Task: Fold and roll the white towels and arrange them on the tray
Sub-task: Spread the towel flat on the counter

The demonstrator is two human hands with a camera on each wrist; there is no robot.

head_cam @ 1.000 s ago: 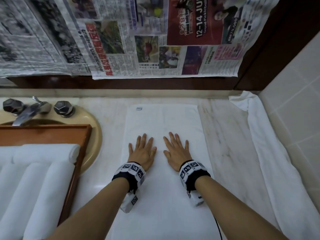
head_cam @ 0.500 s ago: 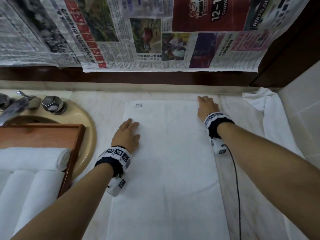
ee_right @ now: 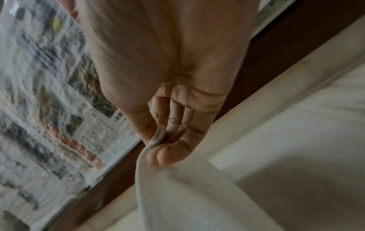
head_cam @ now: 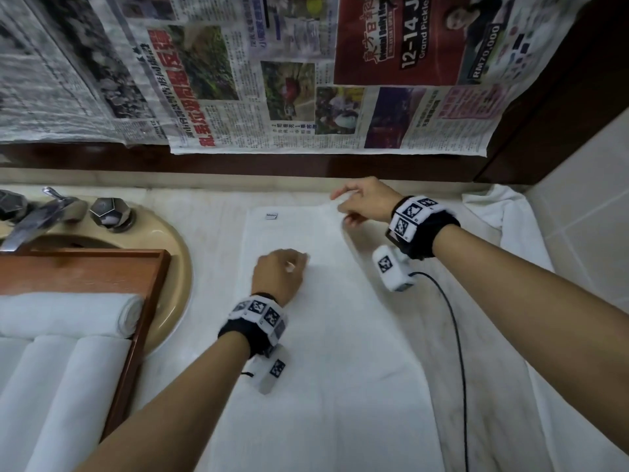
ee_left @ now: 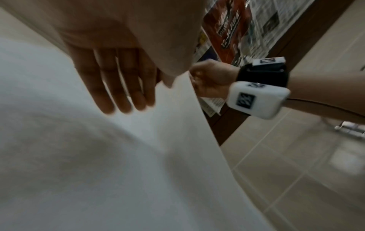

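Half a second earlier the person's right hand [head_cam: 362, 202] had lain at the far right corner of the flat white towel [head_cam: 326, 352]; now that corner was off the counter [head_cam: 200, 216], lifted and drawn in toward the middle of the cloth, which pointed to a diagonal corner fold as the step in hand. Its grip was closed in a pinch: in the right wrist view the thumb and fingertips [ee_right: 164, 156] clamped the hem, with cloth hanging below them. The left hand [head_cam: 277, 274] had shifted in from the towel's left edge toward its centre line, and it rested on the cloth with nothing in its grip; the left wrist view showed its fingers [ee_left: 110, 87] straight and together over the towel, probably to pin it while the corner travelled. The towel otherwise lay spread lengthwise on the counter between the two arms, its small label [head_cam: 271, 216] near the far left corner. So the fold on this towel had only begun, and the rolling and the move to the tray were yet to come. By count, the wooden tray [head_cam: 149, 267], set over the sink basin [head_cam: 173, 253], carried three visible rolled towels: one [head_cam: 68, 313] lying crosswise at the far end and two [head_cam: 81, 396] lengthwise beside each other, with more perhaps cut off at the left edge. One further white towel [head_cam: 503, 212] lay bunched by the tiled wall. There were two faceted tap knobs [head_cam: 110, 212] and one spout [head_cam: 32, 223], and several newspaper sheets [head_cam: 306, 80] hung above.
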